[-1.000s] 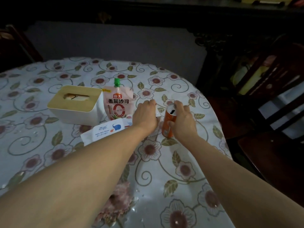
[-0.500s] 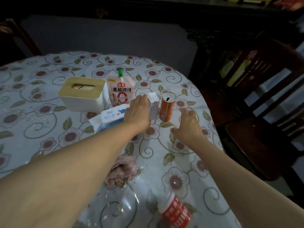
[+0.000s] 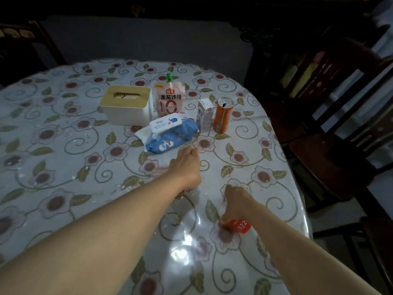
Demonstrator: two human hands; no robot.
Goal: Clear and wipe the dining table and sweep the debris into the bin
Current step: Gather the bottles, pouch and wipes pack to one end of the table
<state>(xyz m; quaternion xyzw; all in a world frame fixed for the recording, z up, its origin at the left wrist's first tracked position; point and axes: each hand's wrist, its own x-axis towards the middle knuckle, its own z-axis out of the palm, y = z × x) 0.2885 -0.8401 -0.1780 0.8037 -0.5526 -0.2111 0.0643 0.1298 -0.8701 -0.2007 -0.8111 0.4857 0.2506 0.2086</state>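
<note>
On the table [image 3: 53, 145], your left hand [image 3: 186, 165] is clenched, seemingly empty. At four o'clock, your right hand [image 3: 236, 204] grasps a red-labelled bottle [image 3: 239, 225].

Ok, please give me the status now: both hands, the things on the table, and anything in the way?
Left hand closed, low near wipes pack. Right hand closing on red-labelled item. Can and carton standing, untouched. Path clear.
</note>
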